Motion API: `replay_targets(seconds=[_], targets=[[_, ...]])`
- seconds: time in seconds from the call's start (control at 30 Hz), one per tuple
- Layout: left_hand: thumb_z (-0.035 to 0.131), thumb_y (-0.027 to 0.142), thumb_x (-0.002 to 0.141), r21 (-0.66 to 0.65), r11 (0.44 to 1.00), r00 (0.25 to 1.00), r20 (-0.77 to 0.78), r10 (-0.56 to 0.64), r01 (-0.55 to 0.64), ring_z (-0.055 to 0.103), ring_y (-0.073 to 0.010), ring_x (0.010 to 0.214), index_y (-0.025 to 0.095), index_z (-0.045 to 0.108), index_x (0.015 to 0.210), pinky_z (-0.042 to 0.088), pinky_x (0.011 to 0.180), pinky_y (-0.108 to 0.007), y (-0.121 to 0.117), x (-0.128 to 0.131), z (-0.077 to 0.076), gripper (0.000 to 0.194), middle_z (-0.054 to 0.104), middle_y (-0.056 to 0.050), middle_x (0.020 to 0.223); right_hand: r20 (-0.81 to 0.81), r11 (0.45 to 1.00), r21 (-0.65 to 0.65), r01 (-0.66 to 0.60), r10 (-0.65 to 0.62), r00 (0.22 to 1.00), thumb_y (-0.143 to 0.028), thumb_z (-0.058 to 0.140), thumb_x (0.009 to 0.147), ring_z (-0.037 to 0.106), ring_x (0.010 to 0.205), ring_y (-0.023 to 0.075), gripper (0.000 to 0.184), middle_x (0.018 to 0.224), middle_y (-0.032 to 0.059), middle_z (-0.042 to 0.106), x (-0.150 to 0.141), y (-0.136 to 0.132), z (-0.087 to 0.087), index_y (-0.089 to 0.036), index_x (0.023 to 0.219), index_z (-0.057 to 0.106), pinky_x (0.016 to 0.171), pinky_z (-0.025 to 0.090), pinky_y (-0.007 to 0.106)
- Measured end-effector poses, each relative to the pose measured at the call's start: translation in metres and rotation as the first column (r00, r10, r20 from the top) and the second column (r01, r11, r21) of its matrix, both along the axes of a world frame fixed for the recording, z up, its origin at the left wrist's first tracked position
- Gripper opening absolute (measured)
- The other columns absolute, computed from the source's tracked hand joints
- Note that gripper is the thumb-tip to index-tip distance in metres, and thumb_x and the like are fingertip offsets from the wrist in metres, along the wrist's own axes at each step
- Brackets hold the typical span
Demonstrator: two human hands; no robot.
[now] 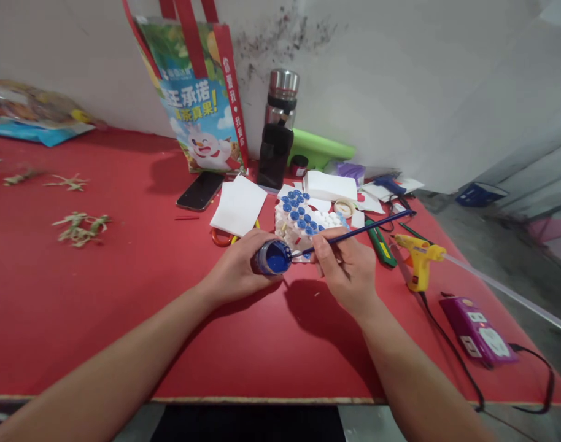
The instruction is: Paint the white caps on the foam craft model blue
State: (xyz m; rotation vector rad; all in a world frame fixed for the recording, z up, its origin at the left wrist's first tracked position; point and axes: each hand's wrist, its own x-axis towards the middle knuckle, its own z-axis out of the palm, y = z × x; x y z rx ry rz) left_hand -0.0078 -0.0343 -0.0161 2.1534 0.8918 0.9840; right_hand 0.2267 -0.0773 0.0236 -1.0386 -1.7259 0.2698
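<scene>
My left hand (238, 265) is wrapped round a small jar of blue paint (277, 258), whose open mouth tips toward me. In my right hand (347, 270) is a thin dark-blue paintbrush (358, 231), pinched between thumb and fingers. Its tip touches or lies just at the jar's right rim. Behind both hands sits a white craft piece (285, 228) covered in round bumps, some painted blue and others white. My right hand hides part of it.
A white paper (239, 205) and a phone (200, 190) lie behind my left hand. To the right are a green utility knife (380, 245), a yellow glue gun (419, 258) and a purple power box (478, 331) with cords. A flask (280, 101) and a carrier bag (197, 104) stand behind.
</scene>
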Motion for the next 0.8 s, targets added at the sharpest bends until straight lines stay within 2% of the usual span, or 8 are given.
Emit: replay_targets(seconds=[0.3,0.57,0.8], targets=[[0.088,0.027,0.088,-0.025,1.0,1.0,-0.005,0.019,-0.019,0.073,-0.0309,0.121,0.024,0.069,0.129,0.06,0.106,-0.049,0.0009,-0.0005,0.0003,0.046,0.075,-0.011,0.13,-0.026,0.999,0.018,0.044,-0.044,0.999,-0.029,0.064,0.113,0.058,0.046,0.0086,0.015,0.067,-0.0056,0.068,0.0031,-0.0015,0.0016,-0.024,0.099,0.068,0.049,0.044,0.024],[0.087,0.023,0.087,-0.021,0.999,1.0,0.012,0.025,-0.025,0.072,-0.0298,0.121,0.022,0.069,0.128,0.059,0.106,-0.047,-0.0007,-0.0004,-0.0012,0.045,0.075,-0.011,0.13,-0.006,1.0,0.01,0.024,-0.023,1.0,-0.031,0.063,0.113,0.056,0.045,0.0087,0.017,0.063,-0.006,0.067,0.0007,-0.0017,0.0013,-0.024,0.099,0.067,0.047,0.043,0.024],[0.087,0.029,0.085,-0.044,0.997,0.998,0.0,0.065,-0.065,0.073,-0.0304,0.116,0.023,0.07,0.128,0.059,0.102,-0.046,0.0036,-0.002,0.001,0.046,0.075,-0.009,0.123,-0.164,0.994,-0.009,0.109,-0.109,0.98,-0.04,0.065,0.113,0.06,0.044,0.0105,0.023,0.068,-0.0039,0.071,0.0077,0.0041,0.0057,-0.026,0.095,0.065,0.046,0.049,0.026]])
